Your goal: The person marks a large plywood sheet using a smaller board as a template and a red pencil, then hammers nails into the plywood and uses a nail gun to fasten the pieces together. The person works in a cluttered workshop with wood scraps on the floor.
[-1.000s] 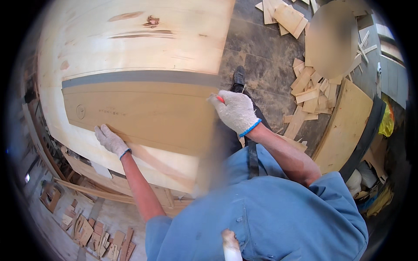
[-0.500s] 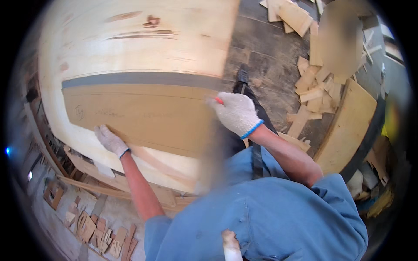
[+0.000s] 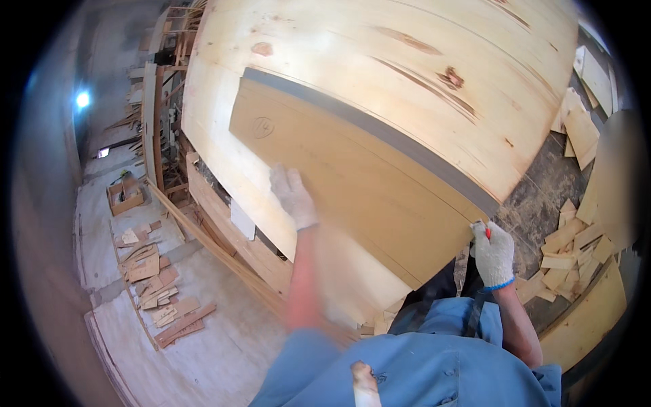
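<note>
A long brown template board [image 3: 325, 169] with pencil lines and a circled mark lies on a pale plywood sheet [image 3: 380, 34]. A grey strip [image 3: 366, 129] runs along its far edge. My left hand [image 3: 293, 198], in a white knitted glove and slightly blurred, rests at the board's near left edge with its fingers stretched out. At the board's right end, by the corner, my gloved right hand [image 3: 494, 254] is closed on a red pen-like tool [image 3: 487, 233]. Only a short red piece of the tool shows; my fingers hide the rest.
Wood offcuts [image 3: 573, 247] are heaped on the dark floor to the right, beside a curved plywood piece [image 3: 586, 319]. More scraps [image 3: 152, 278] lie on the pale floor at left, near a small wooden box [image 3: 125, 195]. Long planks [image 3: 213, 230] run below the sheet's left edge.
My view has turned, so the board now slants down to the right. My right hand remains near the board's right end with the red tool. My left hand's fingers have spread.
</note>
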Demonstrator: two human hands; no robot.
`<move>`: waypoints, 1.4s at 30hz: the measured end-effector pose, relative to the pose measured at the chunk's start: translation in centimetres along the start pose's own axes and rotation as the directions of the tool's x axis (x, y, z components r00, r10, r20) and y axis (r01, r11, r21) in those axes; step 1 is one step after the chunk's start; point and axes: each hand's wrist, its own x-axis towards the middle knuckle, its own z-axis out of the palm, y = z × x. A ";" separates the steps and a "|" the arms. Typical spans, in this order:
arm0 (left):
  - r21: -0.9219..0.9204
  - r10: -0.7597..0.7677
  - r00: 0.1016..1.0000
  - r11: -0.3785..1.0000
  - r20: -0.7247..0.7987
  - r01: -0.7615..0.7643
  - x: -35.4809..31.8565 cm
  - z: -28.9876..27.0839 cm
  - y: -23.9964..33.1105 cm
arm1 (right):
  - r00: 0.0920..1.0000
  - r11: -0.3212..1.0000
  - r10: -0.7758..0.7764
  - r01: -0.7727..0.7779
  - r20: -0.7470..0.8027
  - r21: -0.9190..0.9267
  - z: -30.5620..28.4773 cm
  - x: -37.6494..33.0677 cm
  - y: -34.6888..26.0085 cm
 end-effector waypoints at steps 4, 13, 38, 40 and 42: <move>-0.045 -0.007 1.000 0.999 -0.031 0.006 -0.1 0.5 -0.5 | 0.998 0.996 -0.030 0.026 -0.050 -0.086 0.4 0.3 1.1; -0.029 -0.012 1.000 0.999 -0.009 0.012 0.1 0.8 -0.8 | 0.999 1.000 0.001 -0.002 -0.040 -0.029 0.4 0.2 1.5; -0.232 0.022 1.000 0.973 0.013 -0.019 0.9 1.4 -3.3 | 0.973 0.966 -0.222 0.210 -0.069 -0.151 0.4 -0.2 0.4; -0.169 0.011 0.998 0.986 0.056 -0.001 0.6 0.8 -2.1 | 0.971 0.957 -0.231 0.216 -0.060 -0.195 0.3 -0.4 0.5; -0.108 0.034 0.997 0.994 0.065 -0.027 0.6 0.5 -0.9 | 0.964 0.951 -0.256 0.238 -0.068 -0.200 0.3 -0.3 0.1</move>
